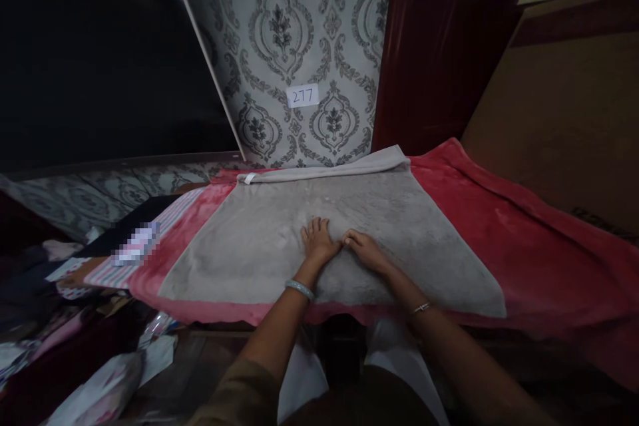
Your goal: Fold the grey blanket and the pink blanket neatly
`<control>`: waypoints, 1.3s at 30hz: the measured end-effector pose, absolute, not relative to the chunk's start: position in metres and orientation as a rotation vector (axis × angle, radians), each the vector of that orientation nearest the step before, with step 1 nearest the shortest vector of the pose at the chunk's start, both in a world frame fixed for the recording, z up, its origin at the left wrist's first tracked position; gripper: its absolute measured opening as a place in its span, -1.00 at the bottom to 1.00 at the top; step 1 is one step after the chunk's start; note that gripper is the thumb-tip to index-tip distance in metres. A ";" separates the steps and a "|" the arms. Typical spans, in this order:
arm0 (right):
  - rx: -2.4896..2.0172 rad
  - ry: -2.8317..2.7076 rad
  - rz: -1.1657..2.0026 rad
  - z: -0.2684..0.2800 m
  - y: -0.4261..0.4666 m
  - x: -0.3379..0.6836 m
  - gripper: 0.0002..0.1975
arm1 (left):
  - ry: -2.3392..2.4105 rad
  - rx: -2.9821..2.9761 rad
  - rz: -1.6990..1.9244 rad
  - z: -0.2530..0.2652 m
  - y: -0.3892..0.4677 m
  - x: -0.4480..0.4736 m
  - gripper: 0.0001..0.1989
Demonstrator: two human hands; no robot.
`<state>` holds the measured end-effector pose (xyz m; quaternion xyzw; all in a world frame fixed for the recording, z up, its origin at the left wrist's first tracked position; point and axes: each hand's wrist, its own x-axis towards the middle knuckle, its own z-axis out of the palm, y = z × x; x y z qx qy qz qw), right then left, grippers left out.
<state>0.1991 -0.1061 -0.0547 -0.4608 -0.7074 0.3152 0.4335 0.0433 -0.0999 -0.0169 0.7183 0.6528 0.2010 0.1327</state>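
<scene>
A grey plush towel (239, 246) lies spread out, its far edge folded over with a small white tag (250, 178) at the left corner. Under it is a red blanket (499, 233) that shows on all sides. My left hand (319, 239) rests flat on the towel's middle, fingers spread, holding nothing. Just to its right, my right hand (365, 249) is closed in a pinch at the towel's surface, close to my left thumb. What its fingertips hold, if anything, is too small to make out.
At the left lies a striped cloth (182, 213) with a blurred-out item on it. A large dark screen (100, 53) stands behind. Bags and clothes (104, 393) are piled at lower left. A paper label reading 277 (302, 96) is on the patterned wall. A brown board (564, 113) leans at right.
</scene>
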 end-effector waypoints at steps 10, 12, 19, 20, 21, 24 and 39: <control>-1.083 -1.785 0.812 -0.056 -0.107 0.201 -0.84 | 1.283 1.494 1.395 -0.043 -0.086 0.005 -0.56; -1.082 -1.834 0.792 -0.054 -0.107 0.200 -0.85 | 1.160 1.339 1.515 -0.047 -0.087 0.003 -0.50; -1.043 -2.081 0.666 -0.039 -0.109 0.195 -0.74 | 0.982 1.164 1.613 -0.050 -0.088 0.008 -0.39; -1.036 -2.116 0.652 -0.038 -0.110 0.193 -0.73 | 0.982 1.156 1.614 -0.050 -0.088 0.008 -0.40; -1.032 -2.146 0.639 -0.037 -0.110 0.192 -0.74 | 0.984 1.152 1.612 -0.050 -0.088 0.008 -0.40; -1.040 -2.186 0.610 -0.037 -0.111 0.187 -0.80 | 1.003 1.164 1.595 -0.049 -0.089 0.006 -0.41; -1.142 -1.806 0.745 -0.052 -0.093 0.194 -0.88 | 1.064 1.259 1.555 -0.048 -0.093 0.007 -0.61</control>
